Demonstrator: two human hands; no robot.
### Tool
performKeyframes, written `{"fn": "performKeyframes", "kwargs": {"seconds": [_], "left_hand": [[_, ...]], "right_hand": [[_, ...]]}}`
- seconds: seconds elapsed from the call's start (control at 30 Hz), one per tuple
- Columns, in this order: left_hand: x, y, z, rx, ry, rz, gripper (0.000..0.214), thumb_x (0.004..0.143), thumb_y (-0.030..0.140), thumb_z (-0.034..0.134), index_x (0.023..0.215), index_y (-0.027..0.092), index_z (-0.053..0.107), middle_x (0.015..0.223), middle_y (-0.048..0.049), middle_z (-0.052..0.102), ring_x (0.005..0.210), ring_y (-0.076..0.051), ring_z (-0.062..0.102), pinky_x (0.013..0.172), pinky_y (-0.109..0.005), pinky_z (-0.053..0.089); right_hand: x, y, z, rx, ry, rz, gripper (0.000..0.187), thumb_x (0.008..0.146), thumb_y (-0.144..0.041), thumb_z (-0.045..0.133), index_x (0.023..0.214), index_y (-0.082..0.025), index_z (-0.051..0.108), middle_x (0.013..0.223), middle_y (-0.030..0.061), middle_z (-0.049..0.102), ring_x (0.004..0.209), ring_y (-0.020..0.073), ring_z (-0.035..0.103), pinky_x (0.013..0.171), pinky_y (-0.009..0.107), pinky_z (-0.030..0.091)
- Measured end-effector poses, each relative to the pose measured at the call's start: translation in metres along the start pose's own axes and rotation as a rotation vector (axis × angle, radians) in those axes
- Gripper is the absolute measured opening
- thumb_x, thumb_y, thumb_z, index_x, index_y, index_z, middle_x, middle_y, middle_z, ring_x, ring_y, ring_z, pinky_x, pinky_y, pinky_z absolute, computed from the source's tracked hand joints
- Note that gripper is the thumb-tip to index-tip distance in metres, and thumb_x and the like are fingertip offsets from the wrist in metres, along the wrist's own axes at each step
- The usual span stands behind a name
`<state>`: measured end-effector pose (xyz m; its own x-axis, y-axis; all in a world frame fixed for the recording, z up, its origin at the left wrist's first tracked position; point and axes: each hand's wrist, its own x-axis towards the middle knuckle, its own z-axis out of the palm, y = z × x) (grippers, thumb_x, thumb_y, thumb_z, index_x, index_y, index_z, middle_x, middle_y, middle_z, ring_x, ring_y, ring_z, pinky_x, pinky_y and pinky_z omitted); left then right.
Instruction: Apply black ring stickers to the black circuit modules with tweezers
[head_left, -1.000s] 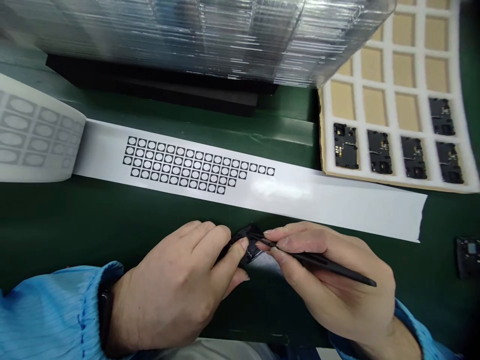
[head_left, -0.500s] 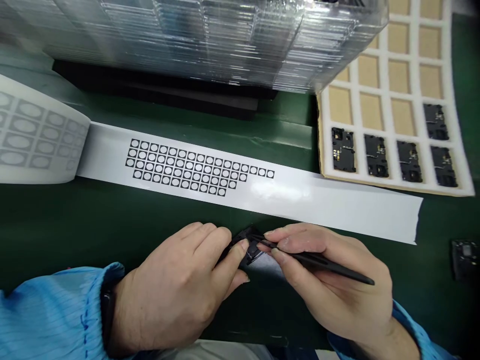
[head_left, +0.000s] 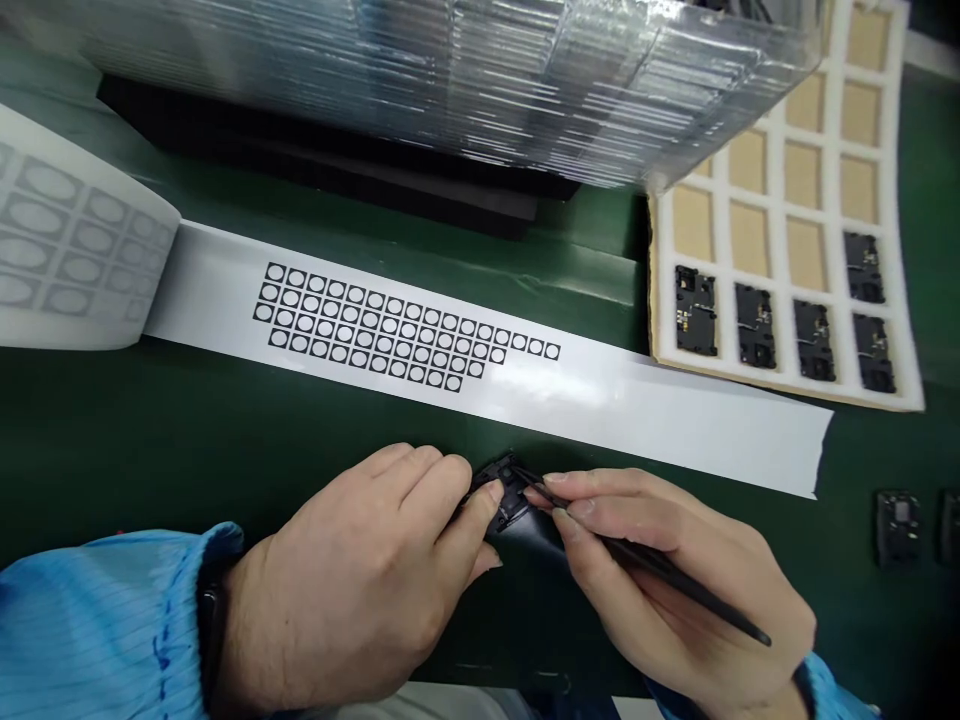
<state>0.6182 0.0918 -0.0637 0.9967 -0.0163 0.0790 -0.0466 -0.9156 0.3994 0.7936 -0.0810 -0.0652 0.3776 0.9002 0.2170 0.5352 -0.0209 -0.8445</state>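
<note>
My left hand (head_left: 352, 580) is closed on a small black part (head_left: 504, 496), pinning it to the green mat near the front edge. My right hand (head_left: 675, 580) pinches black tweezers (head_left: 660, 575), whose tips touch the top of that part. Just behind the hands lies a long white sticker strip (head_left: 637, 400) carrying several rows of small black-framed round stickers (head_left: 390, 325).
A white foam tray (head_left: 787, 215) at the back right holds several black parts in its near cells. Two loose black parts (head_left: 898, 525) lie at the right edge. A stack of clear plastic trays (head_left: 420, 70) fills the back. The sticker roll (head_left: 67, 250) sits far left.
My right hand has slid slightly right and nearer with the tweezers, tips still on the part. The view has shifted, bringing two loose parts into sight at right.
</note>
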Motion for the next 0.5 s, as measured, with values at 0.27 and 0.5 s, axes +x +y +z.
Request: {"fn": "performKeyframes", "kwargs": {"seconds": [0.27,0.5], "left_hand": [[0.0006,0.0000,-0.0022,-0.008,-0.005,-0.001,0.028,0.105,0.021,0.052,0.125,0.006,0.067,0.089,-0.0051,0.055,0.076,-0.021,0.053,0.062,-0.038,0.047],[0.0010,0.0001,-0.0021,-0.007,-0.013,-0.003,0.030,0.106,0.021,0.052,0.127,0.006,0.066,0.091,-0.0051,0.055,0.077,-0.021,0.052,0.063,-0.038,0.047]], "right_hand": [[-0.0008,0.0009,-0.0024,0.009,-0.051,-0.017,0.034,0.081,0.007,0.072,0.106,-0.016,0.073,0.108,0.0077,0.078,0.099,0.0212,0.078,0.082,0.030,0.070],[0.0023,-0.0010,0.0015,0.025,-0.021,-0.002,0.033,0.082,0.008,0.071,0.105,-0.017,0.073,0.104,0.0061,0.079,0.098,0.0196,0.078,0.083,0.029,0.069]]}}
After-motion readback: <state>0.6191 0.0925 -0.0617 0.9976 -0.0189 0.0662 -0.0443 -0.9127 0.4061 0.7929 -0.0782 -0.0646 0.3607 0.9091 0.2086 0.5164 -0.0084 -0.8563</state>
